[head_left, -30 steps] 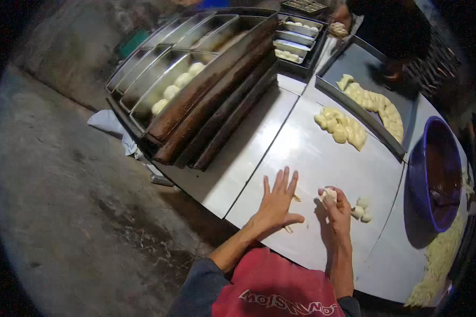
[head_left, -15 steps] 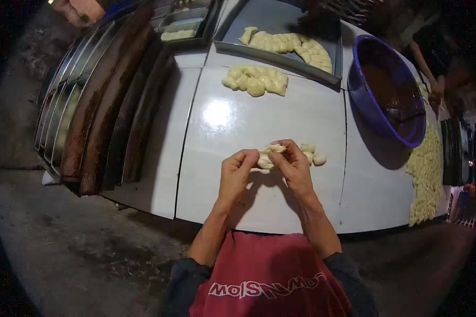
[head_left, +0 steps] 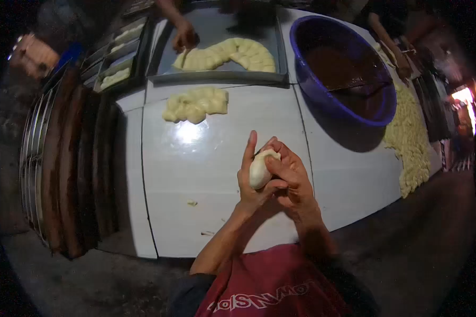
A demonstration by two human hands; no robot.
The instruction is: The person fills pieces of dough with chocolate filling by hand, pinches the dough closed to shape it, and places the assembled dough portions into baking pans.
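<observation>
A smooth pale dough ball [head_left: 259, 171] is held between both of my hands above the white table [head_left: 195, 158]. My left hand [head_left: 251, 182] cups it from the left and below, with one finger pointing up. The fingers of my right hand [head_left: 291, 174] pinch the ball's top right edge. Beyond my hands, a lumpy slab of dough pieces [head_left: 197, 104] lies on the table. Small dough scraps [head_left: 192, 203] are to the left of my forearm.
A metal tray [head_left: 217, 77] with a curved dough row stands at the back, a person's hand [head_left: 185, 37] over it. A purple basin [head_left: 388, 103] with brown contents is right, beside many dough strips [head_left: 407, 137]. Baking tins [head_left: 33, 174] stand at the left.
The view has swung to the right. My left hand, earlier spread on the table, has joined my right at the dough, which is now a rounded ball. A person's hand has appeared over the tray.
</observation>
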